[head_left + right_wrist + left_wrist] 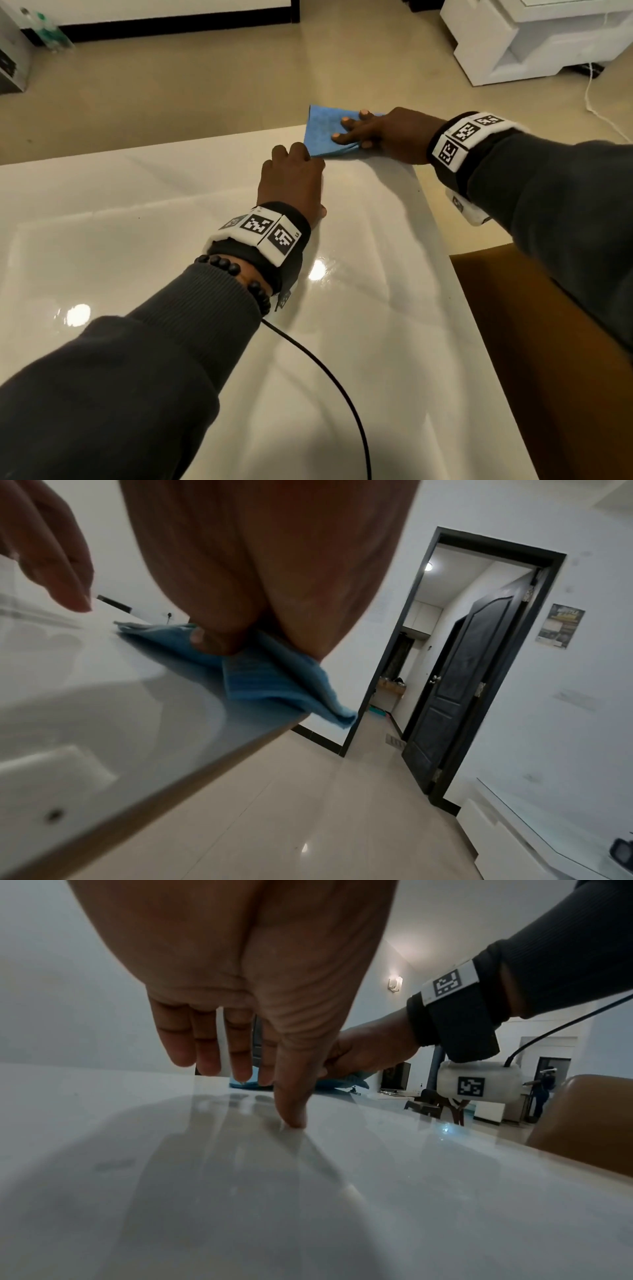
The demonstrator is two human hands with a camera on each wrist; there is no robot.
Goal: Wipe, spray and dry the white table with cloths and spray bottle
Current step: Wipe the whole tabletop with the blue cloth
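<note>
A folded blue cloth (pixel 323 132) lies on the far right corner of the glossy white table (pixel 137 222), one corner hanging over the edge. My right hand (pixel 383 133) presses flat on it with fingers spread and straight. My left hand (pixel 293 171) rests on the table just in front of the cloth, fingertips at its near edge. In the left wrist view the left hand (pixel 246 1015) has straight fingers and its thumb touches the table (pixel 342 1204); the cloth (pixel 342 1083) shows behind. The right wrist view shows the cloth (pixel 267 674) under my right hand (pixel 274 561). No spray bottle is in view.
A brown chair (pixel 548 342) stands against the table's right side. A black cable (pixel 335 377) runs across the near tabletop. White furniture (pixel 531 37) stands on the floor at the back right, and bottles (pixel 48 31) at the back left. A dark door (pixel 462 683) stands open beyond the corner.
</note>
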